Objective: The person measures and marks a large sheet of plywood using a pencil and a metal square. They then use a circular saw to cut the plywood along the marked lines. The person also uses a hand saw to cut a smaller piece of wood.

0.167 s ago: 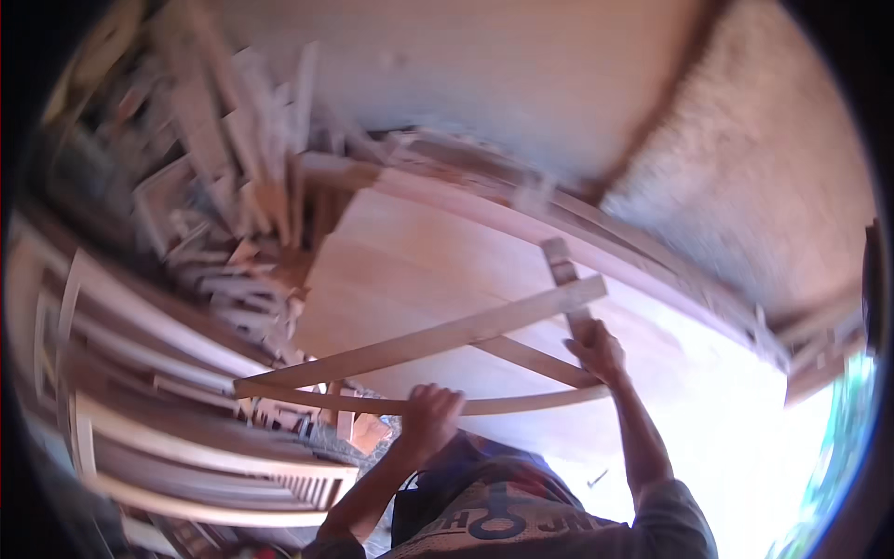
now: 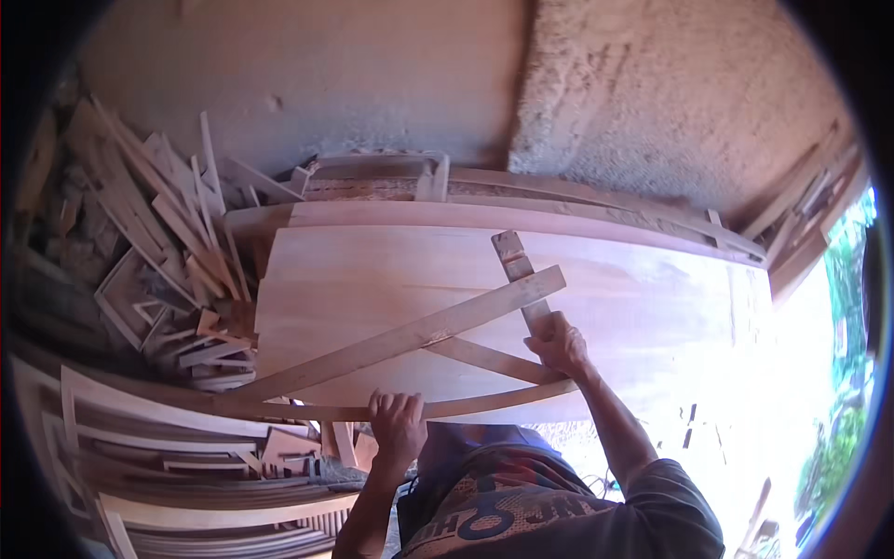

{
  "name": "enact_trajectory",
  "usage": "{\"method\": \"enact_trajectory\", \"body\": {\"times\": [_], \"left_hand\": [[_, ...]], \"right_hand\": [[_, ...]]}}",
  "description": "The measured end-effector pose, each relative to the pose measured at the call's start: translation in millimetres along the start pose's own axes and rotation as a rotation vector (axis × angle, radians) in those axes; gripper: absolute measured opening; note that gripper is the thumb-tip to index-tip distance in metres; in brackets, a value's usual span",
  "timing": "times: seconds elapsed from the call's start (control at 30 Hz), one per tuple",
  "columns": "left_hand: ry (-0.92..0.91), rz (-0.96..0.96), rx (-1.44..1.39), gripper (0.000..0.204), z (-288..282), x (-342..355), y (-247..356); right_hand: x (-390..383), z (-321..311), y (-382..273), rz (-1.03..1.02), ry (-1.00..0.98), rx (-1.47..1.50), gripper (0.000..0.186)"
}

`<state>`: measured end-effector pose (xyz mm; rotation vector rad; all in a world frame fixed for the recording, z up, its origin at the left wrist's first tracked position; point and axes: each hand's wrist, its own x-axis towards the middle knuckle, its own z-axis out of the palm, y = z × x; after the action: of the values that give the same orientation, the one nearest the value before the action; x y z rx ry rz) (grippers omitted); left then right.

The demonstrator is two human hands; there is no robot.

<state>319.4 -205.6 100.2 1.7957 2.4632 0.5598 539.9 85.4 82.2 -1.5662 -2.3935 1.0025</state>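
Note:
My left hand (image 2: 399, 424) is closed round a curved wooden strip (image 2: 494, 403) near the middle of its length. The strip meets a long straight slat (image 2: 391, 347) at the left, and a shorter brace (image 2: 489, 360) links the two. My right hand (image 2: 559, 347) grips the lower end of a short notched wooden piece (image 2: 509, 253), which crosses the slat's right end. The brace and the strip come together just below that hand. All this lies over a wide pale wooden panel (image 2: 643, 317); whether the pieces touch it I cannot tell.
Scrap wood (image 2: 158, 233) is heaped at the far left. Curved wooden frames (image 2: 177, 405) are stacked at the near left. Boards (image 2: 596, 222) run along the panel's far edge, before a rough wall (image 2: 643, 112). Bright light washes out the right side.
The view has swung, so the panel and wall sit further left and more level. Both hands keep their grips on the wooden pieces.

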Motion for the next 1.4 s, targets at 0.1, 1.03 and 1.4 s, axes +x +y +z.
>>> {"method": "enact_trajectory", "body": {"times": [0.1,1.03,1.4], "left_hand": [[0.037,-0.053,0.054,0.062,-4,5,43],[-0.146,-0.424,-1.822,0.069,-19,18,196],[-0.608,0.232,-1.482,0.043,71,-40,332]], "right_hand": [[-51,-16,44,0.081,0.118,0.160,0.051],[-302,-13,72,0.142,0.827,-0.113,0.074],[-305,-234,48,-0.306,0.761,0.133,0.060]]}}
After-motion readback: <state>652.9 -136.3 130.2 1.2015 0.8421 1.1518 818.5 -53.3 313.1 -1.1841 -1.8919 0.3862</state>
